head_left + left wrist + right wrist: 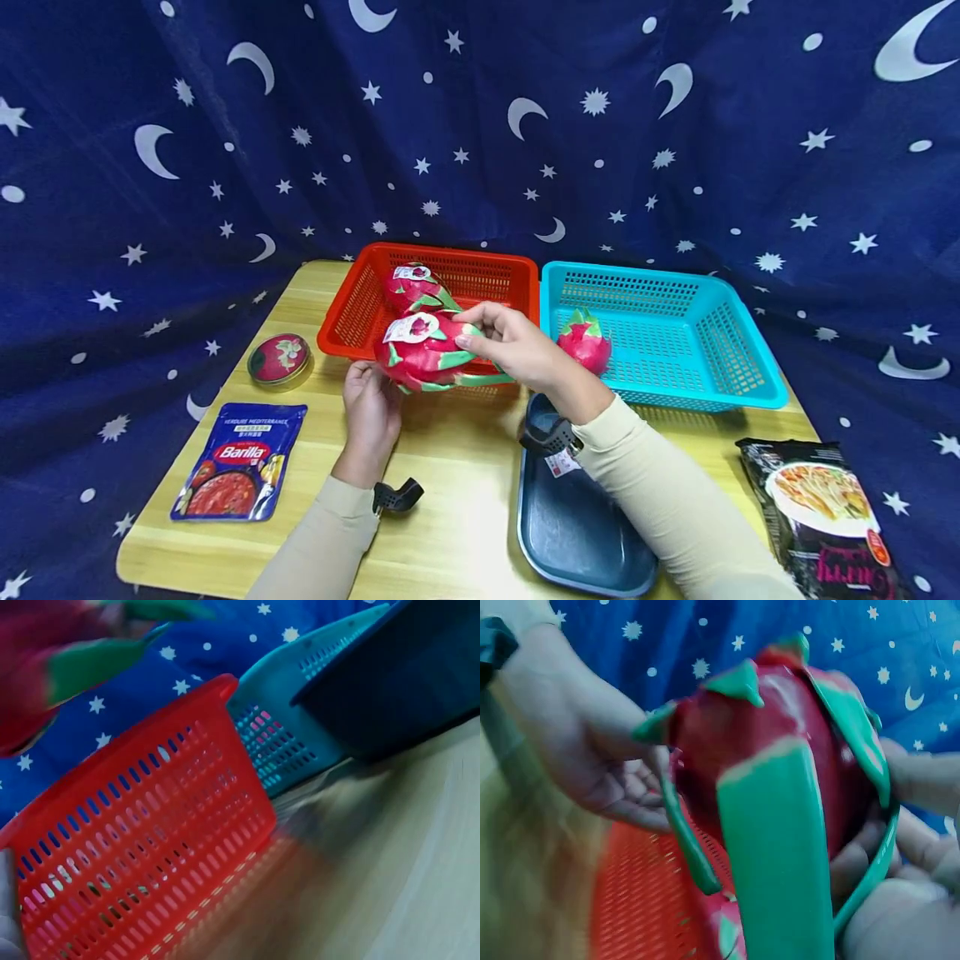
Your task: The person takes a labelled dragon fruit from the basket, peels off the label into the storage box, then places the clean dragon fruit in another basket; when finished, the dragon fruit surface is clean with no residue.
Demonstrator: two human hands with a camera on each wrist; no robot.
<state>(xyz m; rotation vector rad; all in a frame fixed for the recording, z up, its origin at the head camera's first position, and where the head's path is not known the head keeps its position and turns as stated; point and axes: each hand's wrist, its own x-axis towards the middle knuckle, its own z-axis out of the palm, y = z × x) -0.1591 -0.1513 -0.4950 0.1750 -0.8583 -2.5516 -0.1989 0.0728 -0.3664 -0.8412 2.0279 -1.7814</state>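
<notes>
A pink dragon fruit [431, 354] with green scales and a white label is held over the front of the red basket [345, 321]. My right hand [510, 337] grips its right end between thumb and fingers. Close below the fruit's left end is my left hand [372, 417], fingers loosely bent; the fruit partly covers it in the right wrist view, and no object shows in it. A second labelled dragon fruit [411, 287] lies inside the red basket. Another dragon fruit [585, 343] sits at the left side of the turquoise basket [750, 350].
A dark blue tray [577, 542] lies below my right forearm. At the left are a round tin [279, 361] and a blue Barilla pouch [238, 462]. A black noodle packet [821, 517] lies at the right edge. A star-patterned curtain [480, 125] hangs behind the table.
</notes>
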